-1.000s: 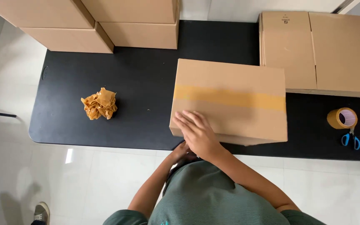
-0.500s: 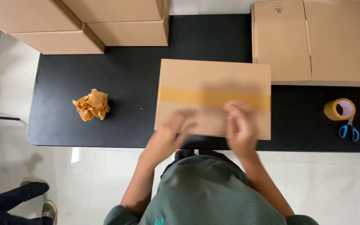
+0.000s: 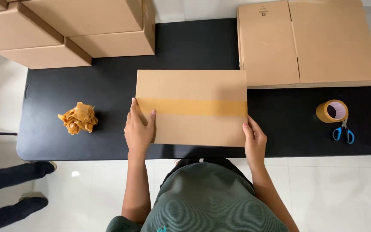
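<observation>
Box (image 3: 192, 107), taped shut, sits mid-bench at the front edge; left hand (image 3: 139, 129) lies flat, fingers spread, on its left end, right hand (image 3: 255, 139) cups the right corner. Likely lifting next: needs even grip.

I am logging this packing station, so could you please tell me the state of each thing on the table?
Taped cardboard box: closed, tape strip along its top seam, flat on the table.
Left hand: open, flat on the box's left edge.
Right hand: at the box's right near corner.
Tape roll: lying on its side.
Blue scissors: closed.
Tape wad: crumpled.
Flattened cartons: folded flat, stacked.
</observation>
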